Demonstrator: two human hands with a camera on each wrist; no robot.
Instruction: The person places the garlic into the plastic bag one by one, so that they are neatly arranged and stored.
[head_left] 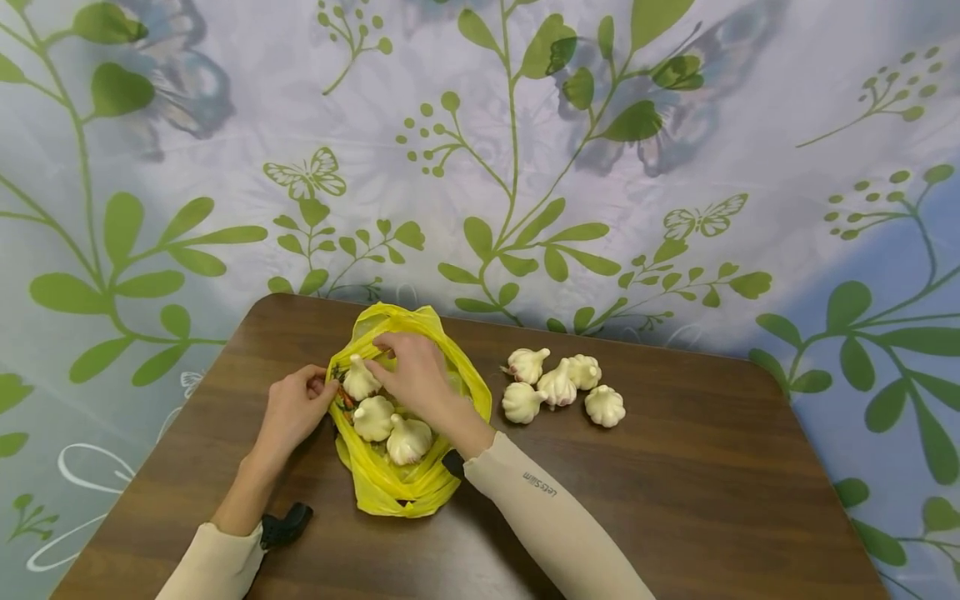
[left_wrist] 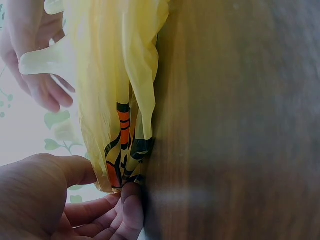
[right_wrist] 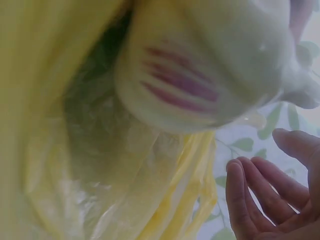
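Note:
A yellow plastic bag (head_left: 378, 492) lies on the table with its mouth spread wide. Inside it sit three whitish garlic bulbs (head_left: 408, 440), their stems pointing various ways. My left hand (head_left: 295, 410) pinches the bag's left rim between thumb and fingers; in the left wrist view, orange and dark print shows on the plastic (left_wrist: 123, 130) beside the fingertips. Over the bag's far part hovers my right hand (head_left: 422, 375), close to the farthest bulb. In the right wrist view its fingers (right_wrist: 270, 192) are loosely bent with nothing between them, and a purple-streaked bulb (right_wrist: 200, 65) looms near.
Several more garlic bulbs (head_left: 558, 384) lie in a cluster on the brown wooden table (head_left: 690, 483), right of the bag. A patterned cloth (head_left: 480, 167) with leaves and butterflies hangs behind the table's far edge. Each wrist wears a black device (head_left: 285, 525).

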